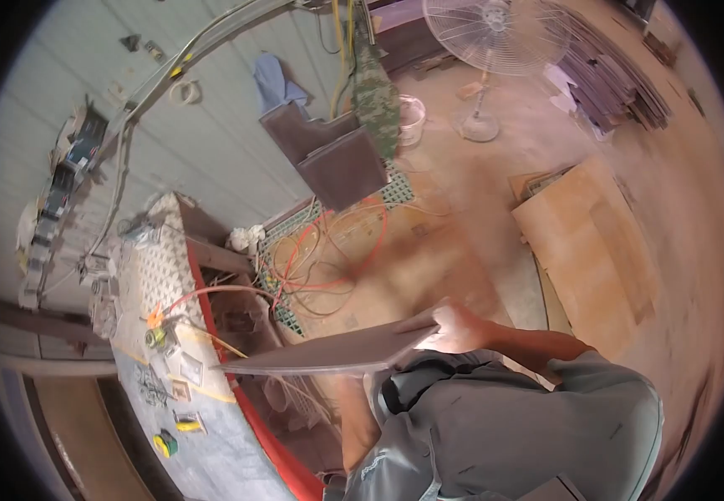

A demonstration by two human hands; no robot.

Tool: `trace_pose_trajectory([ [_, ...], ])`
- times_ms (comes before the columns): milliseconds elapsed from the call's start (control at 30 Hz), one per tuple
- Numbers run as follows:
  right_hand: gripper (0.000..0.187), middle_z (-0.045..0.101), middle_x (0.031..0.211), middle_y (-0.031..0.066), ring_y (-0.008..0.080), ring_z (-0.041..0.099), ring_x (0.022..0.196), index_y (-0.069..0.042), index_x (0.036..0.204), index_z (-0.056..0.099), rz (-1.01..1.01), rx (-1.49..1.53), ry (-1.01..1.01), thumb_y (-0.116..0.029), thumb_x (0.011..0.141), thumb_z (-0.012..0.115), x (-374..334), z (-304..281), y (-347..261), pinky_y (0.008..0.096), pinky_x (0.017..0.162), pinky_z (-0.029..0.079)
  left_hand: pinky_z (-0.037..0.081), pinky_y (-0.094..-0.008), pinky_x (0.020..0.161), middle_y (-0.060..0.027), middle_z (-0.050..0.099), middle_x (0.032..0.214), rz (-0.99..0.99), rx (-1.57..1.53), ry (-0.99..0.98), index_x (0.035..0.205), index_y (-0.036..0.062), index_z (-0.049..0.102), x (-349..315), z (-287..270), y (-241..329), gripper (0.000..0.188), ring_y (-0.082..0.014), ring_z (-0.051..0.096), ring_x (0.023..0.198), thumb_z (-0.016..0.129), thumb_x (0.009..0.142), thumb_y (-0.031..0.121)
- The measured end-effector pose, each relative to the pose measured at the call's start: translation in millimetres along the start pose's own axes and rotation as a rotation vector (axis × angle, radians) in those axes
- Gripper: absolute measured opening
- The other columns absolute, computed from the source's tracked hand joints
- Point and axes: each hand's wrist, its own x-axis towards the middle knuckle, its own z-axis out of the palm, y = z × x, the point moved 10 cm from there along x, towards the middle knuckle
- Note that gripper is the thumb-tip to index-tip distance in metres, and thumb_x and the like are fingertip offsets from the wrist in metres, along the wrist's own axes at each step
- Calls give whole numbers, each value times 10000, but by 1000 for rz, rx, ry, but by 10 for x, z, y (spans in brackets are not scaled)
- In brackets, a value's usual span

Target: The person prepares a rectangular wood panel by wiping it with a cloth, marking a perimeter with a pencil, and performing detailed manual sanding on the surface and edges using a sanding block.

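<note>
A flat dark brown board (328, 351) is held up in front of my body, tilted so I see it at a shallow angle. My right hand (455, 331) is closed on its right end. My left forearm comes up underneath, and the board covers most of my left hand (350, 387), so its fingers are hidden. The board's far left end reaches over the edge of a workbench (220, 451) with a red side.
Small tools and a green-yellow tape measure (165, 443) lie on the bench. Red and tan hoses (312, 250) coil on the floor ahead. More brown panels (341, 163) lean against the wall. A fan (495, 33), a white bucket (412, 119) and a tan sheet (583, 242) stand beyond.
</note>
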Motion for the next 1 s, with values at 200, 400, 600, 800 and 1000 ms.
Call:
trace_pose_trajectory([
  [200,443,769,828,131,337,716,711,-104,1047,835,-285,-761,718,-493,837,874,160,-1084,448,459,632,545,559,-417,804,-41,620,896,-222,-13,-578,1023,186,676,113,385,-322,363,-246,611,825,434,1131,434],
  [400,310,748,808,145,376,724,774,-148,1000,826,139,-728,303,-423,861,789,841,-1496,1995,517,649,548,556,-412,787,-45,624,893,-66,693,217,1018,172,680,801,921,-639,344,-243,613,814,453,1119,411],
  [600,222,761,954,191,412,732,865,-164,1020,819,275,-701,133,-222,850,689,1893,-1936,2199,544,734,559,553,-407,770,-49,628,890,-63,774,169,1013,159,684,1293,1683,-481,326,-241,614,804,473,1107,389],
  [800,200,749,922,202,413,730,878,-101,906,769,225,-689,143,-288,879,702,3088,-2359,2782,582,791,551,549,-402,752,-54,632,887,-20,741,243,1009,145,687,1076,1389,-303,307,-238,616,793,492,1095,366],
  [1000,187,732,825,214,443,720,808,-104,859,768,170,-756,-23,-270,897,691,4421,-2247,2970,575,754,552,546,-397,735,-58,636,883,3,628,617,1004,131,691,171,895,-77,289,-236,618,782,512,1082,343],
])
